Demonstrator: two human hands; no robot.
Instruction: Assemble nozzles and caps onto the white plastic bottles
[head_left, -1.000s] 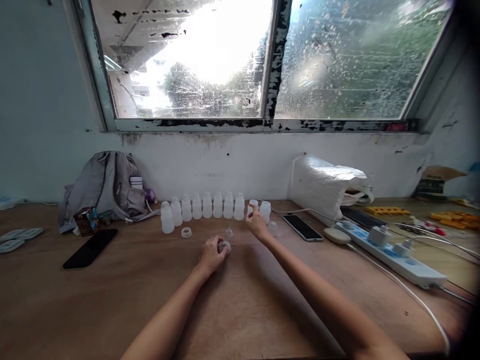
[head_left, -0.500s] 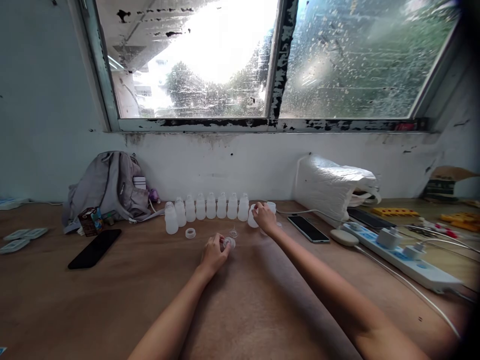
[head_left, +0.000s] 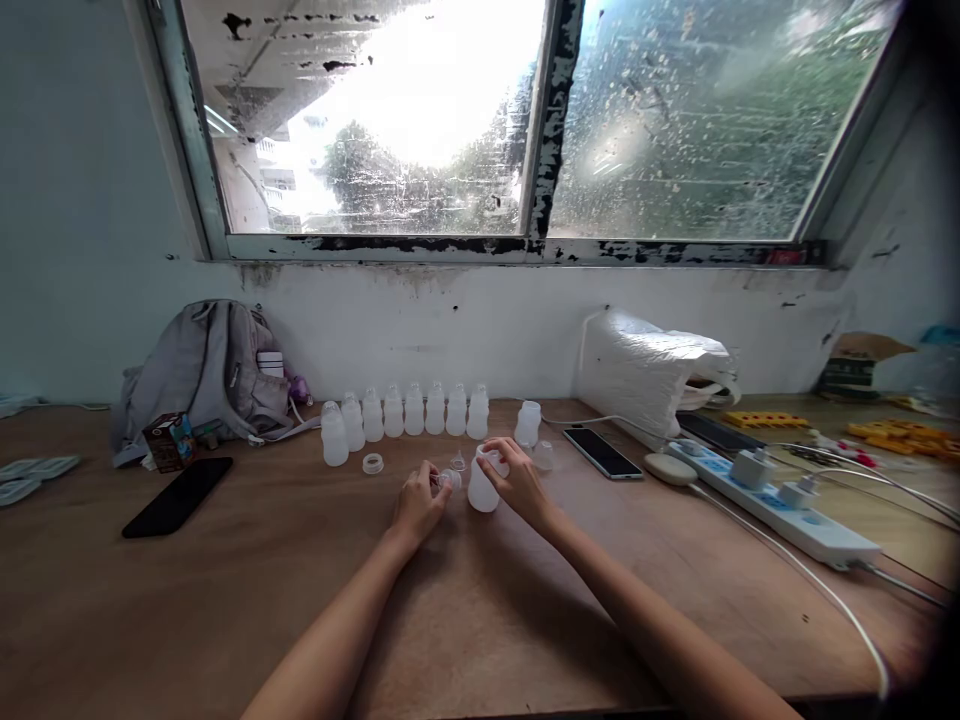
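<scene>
My right hand (head_left: 519,482) grips an open frosted baby bottle (head_left: 481,492) by its rim, upright at the middle of the table. The fingers of my left hand (head_left: 418,505) close around a small clear bottle-top piece (head_left: 450,480), just left of that bottle. Between and behind the hands lies a clear teat (head_left: 458,461). A white ring (head_left: 373,463) rests farther left. Several capped baby bottles (head_left: 394,412) stand in a row behind. Another bottle without a cap (head_left: 528,424) is at the right, with a clear cap (head_left: 544,456) in front of it.
A grey backpack (head_left: 199,375), a small carton (head_left: 169,442) and a black phone (head_left: 178,497) occupy the left. To the right are another phone (head_left: 602,452), a white bag (head_left: 637,375), a round white pad (head_left: 670,469) and a power strip (head_left: 780,505) with trailing cables.
My right hand has brought an open bottle from the back right toward me, beside my left hand. My left hand keeps the clear piece in almost the same spot. The view has shifted slightly.
</scene>
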